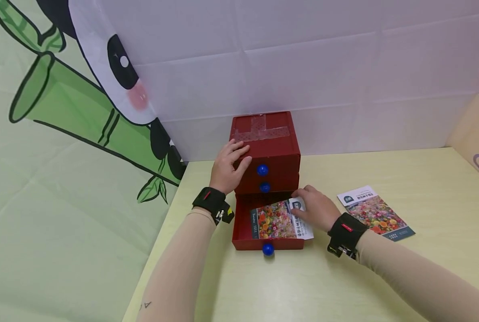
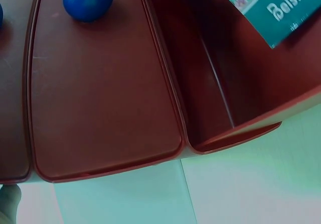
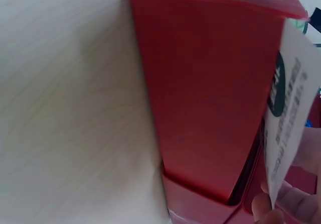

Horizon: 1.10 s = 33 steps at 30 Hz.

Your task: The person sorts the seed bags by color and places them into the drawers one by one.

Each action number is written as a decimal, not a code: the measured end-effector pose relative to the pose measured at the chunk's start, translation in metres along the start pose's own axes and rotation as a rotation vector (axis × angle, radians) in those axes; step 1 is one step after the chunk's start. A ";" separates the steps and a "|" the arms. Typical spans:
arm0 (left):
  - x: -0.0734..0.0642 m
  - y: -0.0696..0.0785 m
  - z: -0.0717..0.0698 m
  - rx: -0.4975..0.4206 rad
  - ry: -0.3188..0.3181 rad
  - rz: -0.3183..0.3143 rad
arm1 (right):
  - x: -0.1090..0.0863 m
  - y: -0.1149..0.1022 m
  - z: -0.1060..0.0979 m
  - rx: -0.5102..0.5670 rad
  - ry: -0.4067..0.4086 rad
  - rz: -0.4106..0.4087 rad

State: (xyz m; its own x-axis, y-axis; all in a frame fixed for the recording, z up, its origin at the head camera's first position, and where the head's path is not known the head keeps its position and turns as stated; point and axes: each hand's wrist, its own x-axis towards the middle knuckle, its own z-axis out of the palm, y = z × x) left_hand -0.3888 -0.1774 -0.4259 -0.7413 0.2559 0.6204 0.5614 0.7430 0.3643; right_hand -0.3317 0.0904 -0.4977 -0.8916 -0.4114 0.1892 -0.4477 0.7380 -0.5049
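Observation:
A small red drawer cabinet (image 1: 263, 147) with blue knobs stands against the back wall, its bottom drawer (image 1: 241, 223) pulled out. My left hand (image 1: 228, 167) rests on the cabinet's top left edge, fingers spread over the top. My right hand (image 1: 315, 208) pinches a flower seed packet (image 1: 277, 219) by its white end, as the right wrist view also shows. The packet lies slanted over the drawer; its white end (image 3: 286, 113) overhangs the right wall, and its dark teal end (image 2: 293, 15) reaches inside.
A second flower seed packet (image 1: 376, 212) lies on the pale wooden table (image 1: 432, 179), right of the cabinet and beyond my right wrist. Printed cloth (image 1: 303, 67) hangs behind the table. The table's left edge runs close to my left forearm.

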 end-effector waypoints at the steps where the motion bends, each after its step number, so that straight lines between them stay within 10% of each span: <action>1: 0.000 0.000 0.000 0.000 0.001 -0.001 | 0.000 -0.001 0.001 -0.008 0.000 0.000; 33: 0.000 0.000 0.003 0.015 0.007 -0.013 | 0.010 -0.004 0.034 -0.075 0.058 -0.087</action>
State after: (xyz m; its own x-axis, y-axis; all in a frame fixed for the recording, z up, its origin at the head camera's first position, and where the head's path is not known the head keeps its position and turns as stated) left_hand -0.3906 -0.1755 -0.4281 -0.7458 0.2418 0.6208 0.5464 0.7552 0.3622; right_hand -0.3363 0.0657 -0.5221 -0.8509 -0.4451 0.2792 -0.5251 0.7398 -0.4207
